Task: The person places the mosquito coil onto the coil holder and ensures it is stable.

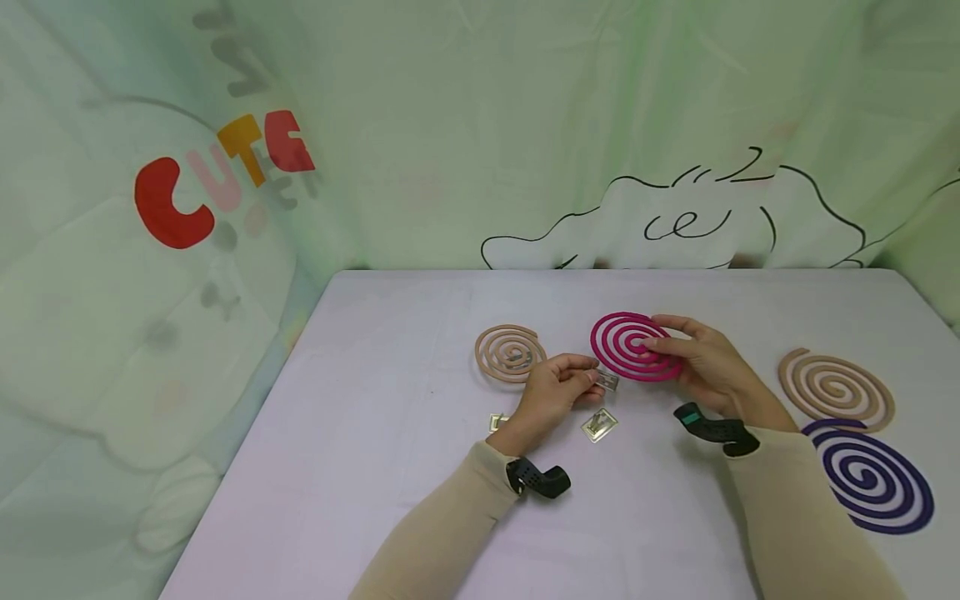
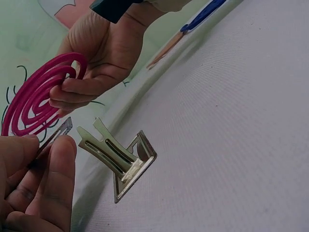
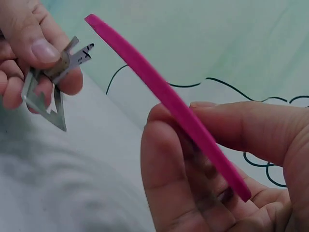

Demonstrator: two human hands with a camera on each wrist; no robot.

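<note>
A pink mosquito coil [image 1: 627, 342] is pinched between the thumb and fingers of my right hand [image 1: 708, 362], raised off the table. In the right wrist view the pink coil [image 3: 169, 99] shows edge-on and tilted. My left hand [image 1: 551, 390] pinches a small metal coil stand [image 1: 608, 382] just left of the coil, apart from it. That metal stand [image 3: 60, 77] has upright prongs and a rectangular frame. Below the left hand, another metal stand [image 1: 600, 425] lies on the table with its prongs bent up. A further stand [image 1: 497, 422] is partly hidden by my left wrist.
Behind my left hand is a tan coil [image 1: 495, 377] with a metal stand at its centre. On the right, a second tan coil [image 1: 836, 388] lies against a purple coil [image 1: 864, 477], partly under my right sleeve. A printed cloth [image 1: 450, 167] hangs behind the white table [image 1: 360, 375].
</note>
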